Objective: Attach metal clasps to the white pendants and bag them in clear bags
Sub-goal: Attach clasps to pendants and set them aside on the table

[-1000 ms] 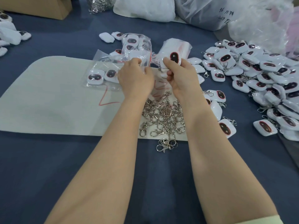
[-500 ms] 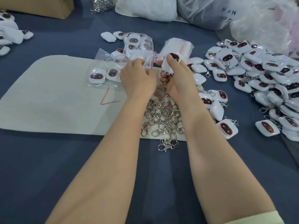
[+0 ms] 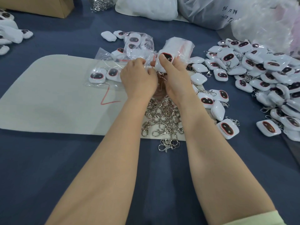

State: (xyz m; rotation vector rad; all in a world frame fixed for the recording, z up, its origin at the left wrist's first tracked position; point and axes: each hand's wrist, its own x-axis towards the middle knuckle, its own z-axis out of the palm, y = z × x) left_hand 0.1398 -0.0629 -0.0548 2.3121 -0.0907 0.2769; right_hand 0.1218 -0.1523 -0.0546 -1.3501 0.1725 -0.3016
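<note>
My right hand grips a white pendant with a dark, red-rimmed oval face, thumb on its front. My left hand pinches the thin film of a clear bag just left of that pendant. A pile of metal clasps lies under my wrists on the pale mat. A filled clear bag holding two pendants rests on the mat to the left. Many loose pendants are heaped on the right.
Another bag of pendants lies beyond my hands. A stack of clear bags sits behind the held pendant. A cardboard box, white sacks and a crinkled plastic sack line the far edge of the blue table.
The pendant in my right hand has come closer to my left hand and the bag film. Both hands shifted slightly; the view has drifted a little.
</note>
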